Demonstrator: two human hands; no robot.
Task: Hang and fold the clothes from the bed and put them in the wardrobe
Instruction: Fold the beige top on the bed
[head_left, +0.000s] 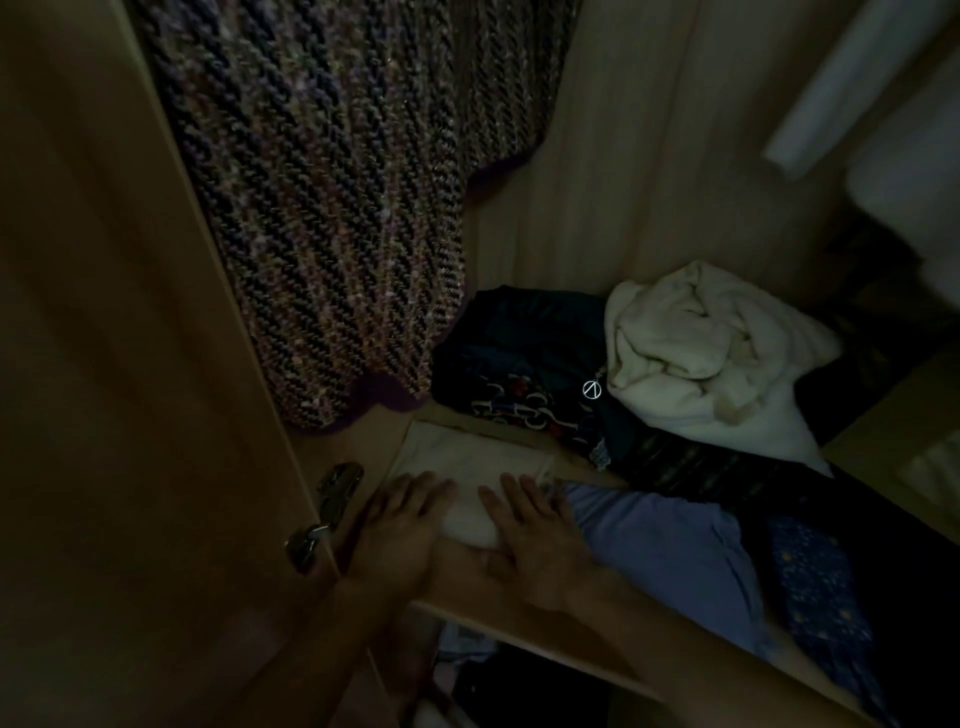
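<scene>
A folded white garment (467, 462) lies on the wooden wardrobe shelf (493, 597), at its left end. My left hand (400, 525) rests flat on the garment's near left part, fingers straight. My right hand (535, 535) presses its near right part, fingers spread and straight. To the right of the white garment lies a folded lilac garment (675, 551). The scene is dim.
A chunky knitted purple-brown garment (332, 197) hangs above the shelf at the left. A dark patterned garment (519, 374) and a crumpled cream garment (701, 353) lie behind. A blue starred cloth (821, 587) sits at the right. The wardrobe door (104, 364) with metal hinge (322, 514) stands open at the left.
</scene>
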